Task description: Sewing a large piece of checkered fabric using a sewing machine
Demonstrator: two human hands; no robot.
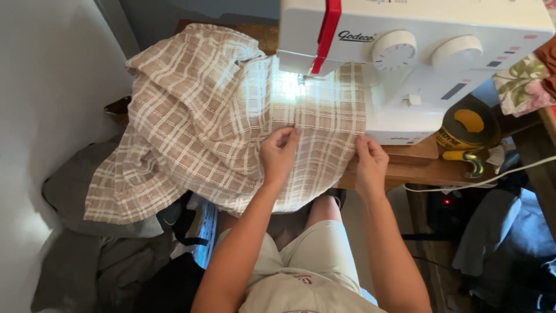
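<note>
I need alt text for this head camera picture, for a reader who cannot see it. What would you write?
Seen from above, a seated person's left hand and right hand press a beige-and-white checked cloth flat under the lit needle of a white sewing machine on a wooden table. A yellow tape roll sits to the right of the machine.

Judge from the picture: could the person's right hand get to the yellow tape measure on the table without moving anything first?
Probably yes. The right hand rests on the checked fabric at the table edge, and the yellow tape measure lies just beyond it, beside the sewing machine, with nothing between them.

Sharp, evenly lit view; the machine lamp [300, 78] glares on the checked cloth [197, 116].
</note>
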